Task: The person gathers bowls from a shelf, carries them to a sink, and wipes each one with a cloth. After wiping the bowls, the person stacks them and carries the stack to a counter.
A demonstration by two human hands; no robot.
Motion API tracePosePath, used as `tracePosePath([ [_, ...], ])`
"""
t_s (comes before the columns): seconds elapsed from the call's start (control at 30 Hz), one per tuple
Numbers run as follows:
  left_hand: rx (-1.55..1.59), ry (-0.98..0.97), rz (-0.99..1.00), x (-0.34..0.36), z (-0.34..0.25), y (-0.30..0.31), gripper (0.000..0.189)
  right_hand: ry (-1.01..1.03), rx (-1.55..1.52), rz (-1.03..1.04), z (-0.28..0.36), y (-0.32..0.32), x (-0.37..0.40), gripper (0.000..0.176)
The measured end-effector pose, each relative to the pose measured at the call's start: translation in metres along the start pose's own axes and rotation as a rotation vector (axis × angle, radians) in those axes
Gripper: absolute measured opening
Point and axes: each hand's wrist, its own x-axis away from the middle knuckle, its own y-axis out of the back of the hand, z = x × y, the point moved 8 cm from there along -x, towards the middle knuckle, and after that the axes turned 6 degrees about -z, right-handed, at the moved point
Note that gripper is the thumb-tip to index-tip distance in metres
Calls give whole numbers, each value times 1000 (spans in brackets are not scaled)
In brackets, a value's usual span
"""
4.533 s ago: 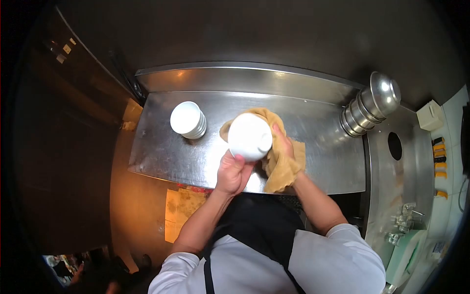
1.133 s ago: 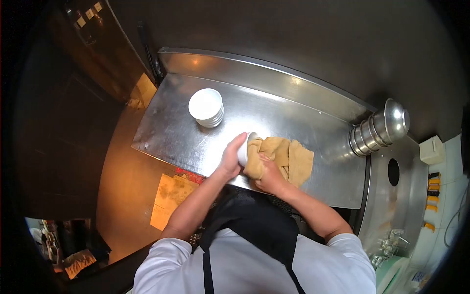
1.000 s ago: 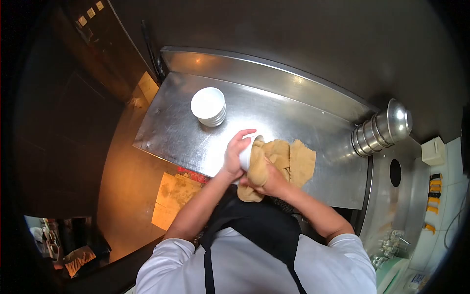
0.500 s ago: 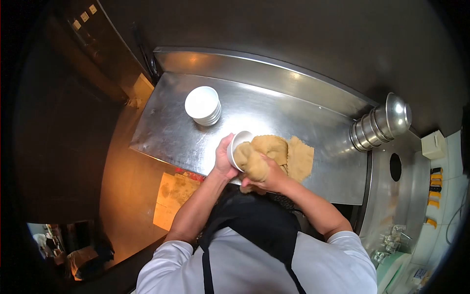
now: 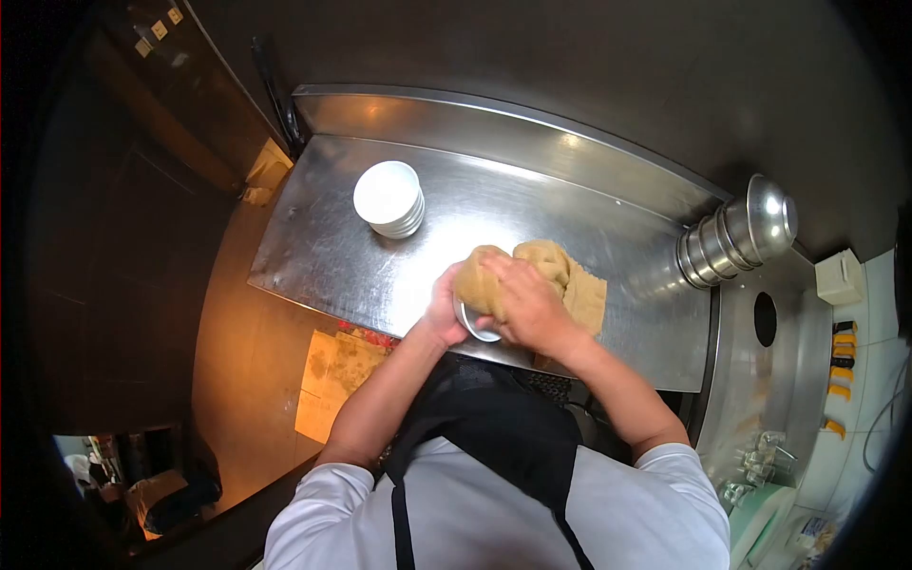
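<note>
Between the two hands, at the near edge of the counter [image 5: 323, 256], sits a white bowl [image 5: 475, 331], lifted on its side with only a strip of rim showing below the knuckles. The left hand [image 5: 443, 306] cups its outer wall; its fingers [image 5: 449, 285] curl close together around the far side, tips hidden under the cloth [image 5: 556, 261]. The right hand [image 5: 528, 306] lies on top, back to the camera, its fingers [image 5: 502, 275] bent down and pressed together on a wad of the tan cloth, which is pushed against the bowl's mouth. Whether those tips reach inside the bowl cannot be told. The rest of the cloth bunches up just beyond the right fingers and trails off on the counter to their right.

Beyond the left fingers and to their left, well apart, a stack [image 5: 388, 195] of white bowls stands upright on the steel. Far to the right of the right fingers, steel bowls [image 5: 736, 239] are nested together and lean on their side, with a round hole [image 5: 765, 319] in the counter just past them. Behind both wrists hangs a black apron [image 5: 494, 427].
</note>
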Motion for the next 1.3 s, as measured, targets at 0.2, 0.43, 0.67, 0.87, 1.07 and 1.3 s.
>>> tracePosePath([
  [0.2, -131, -37, -128, 4, -3, -2, 49, -76, 52, 158, -7, -39, 28, 81],
  [0.43, -174, 10, -108, 4, -11, 3, 46, -220, -341, 46, 3, -40, 27, 61],
  [0.67, -295, -84, -255, -1, -21, 0, 43, -607, -622, 15, -24, -44, 28, 41],
  [0.87, -114, -75, 18, -1, -12, -24, 47, -875, -931, -530, -65, -9, 30, 26],
  [1.07, 14, -194, -19, 11, -16, -19, 48, -975, -460, -934, -131, 53, 65, 22],
  [1.3, -522, -480, -74, 0, 5, -21, 29, -291, 107, -385, -24, 2, 22, 52],
])
